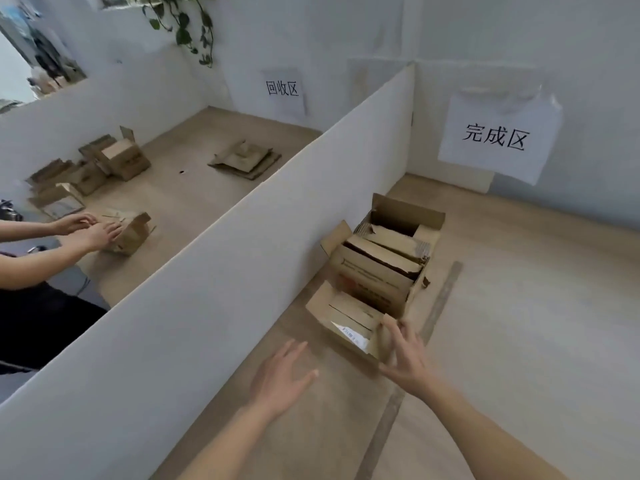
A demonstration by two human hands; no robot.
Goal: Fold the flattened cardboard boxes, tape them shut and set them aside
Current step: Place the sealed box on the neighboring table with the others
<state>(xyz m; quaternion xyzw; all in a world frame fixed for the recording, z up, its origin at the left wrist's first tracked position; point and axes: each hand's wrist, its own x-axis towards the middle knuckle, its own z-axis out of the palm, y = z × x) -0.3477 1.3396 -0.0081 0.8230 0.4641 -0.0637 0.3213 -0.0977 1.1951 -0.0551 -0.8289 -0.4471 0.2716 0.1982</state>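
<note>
Beside the white partition [242,237] splitting the tabletop [519,289], an open carton [384,268] crammed with flattened cardboard boxes [388,251] is sitting near the divider, its flaps standing up, under a paper sign [497,136] on the wall. Risk is lying in that tight packing: pulling one flat blank out by a corner could likely be dragging its neighbours along, tipping the carton or tearing a flap. Across the divider, another person's hands [90,230] are working a small box [130,233] among scattered cardboard. The right hand [407,351], its grip spread wide with fingers straight, is touching the carton's near flap at the corner and clasping nothing. The left hand [280,375] is hovering just short of the carton, grip likewise apart and empty.
</note>
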